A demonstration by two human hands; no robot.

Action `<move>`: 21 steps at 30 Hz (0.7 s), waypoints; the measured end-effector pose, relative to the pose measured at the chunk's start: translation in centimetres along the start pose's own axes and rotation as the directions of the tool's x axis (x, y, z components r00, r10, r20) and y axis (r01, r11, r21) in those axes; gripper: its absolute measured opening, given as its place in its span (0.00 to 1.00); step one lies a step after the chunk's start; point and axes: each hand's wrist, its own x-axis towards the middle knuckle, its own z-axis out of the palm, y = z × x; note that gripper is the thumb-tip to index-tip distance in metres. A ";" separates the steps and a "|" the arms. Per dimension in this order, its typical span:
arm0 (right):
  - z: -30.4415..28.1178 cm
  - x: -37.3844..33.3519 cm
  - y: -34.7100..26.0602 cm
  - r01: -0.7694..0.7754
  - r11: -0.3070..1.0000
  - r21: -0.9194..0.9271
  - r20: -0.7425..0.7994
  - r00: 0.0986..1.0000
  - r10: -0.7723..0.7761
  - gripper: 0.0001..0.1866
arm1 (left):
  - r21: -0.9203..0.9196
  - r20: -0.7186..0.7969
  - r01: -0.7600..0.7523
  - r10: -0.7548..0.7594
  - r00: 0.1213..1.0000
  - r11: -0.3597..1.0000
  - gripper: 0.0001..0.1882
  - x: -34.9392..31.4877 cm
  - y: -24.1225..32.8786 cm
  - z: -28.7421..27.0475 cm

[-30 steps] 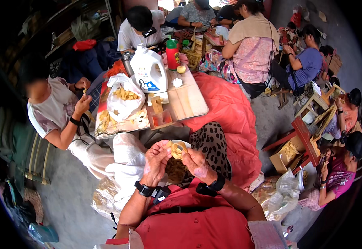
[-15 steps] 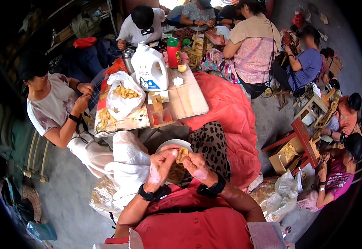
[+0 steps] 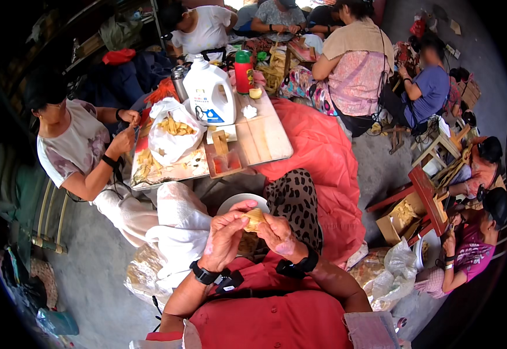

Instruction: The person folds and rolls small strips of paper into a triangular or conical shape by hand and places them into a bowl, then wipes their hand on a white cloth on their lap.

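Left grip (image 3: 223,231) and right grip (image 3: 278,232), both mine, pinch a yellow piece (image 3: 254,220) between them: likely light, pliable; edges hold best.

One ribbed yellow piece (image 3: 254,220); one white jug (image 3: 208,96)

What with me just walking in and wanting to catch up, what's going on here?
The person wearing the red shirt holds a small yellowish piece between the fingers of the left hand and right hand. A white bowl shows partly behind them. On the table ahead stand a white jug and an open bag of yellowish strips. Other people sit around, several with their hands close together.
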 end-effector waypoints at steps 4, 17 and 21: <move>0.2 0.4 -1.1 0.288 0.951 -0.117 -0.043 0.955 -0.294 0.05 | -0.085 0.150 0.081 -0.068 0.986 0.993 0.06 -0.2 -0.1 -0.3; -1.2 0.4 0.5 0.403 0.475 -0.782 0.190 0.880 -0.435 0.07 | 0.355 -0.033 0.217 -0.219 0.975 0.909 0.10 0.4 -1.5 -2.2; -1.6 0.8 0.5 0.409 0.434 -0.803 0.221 0.879 -0.422 0.07 | 0.207 -0.059 0.319 -0.314 0.948 0.925 0.08 0.9 -1.0 -2.9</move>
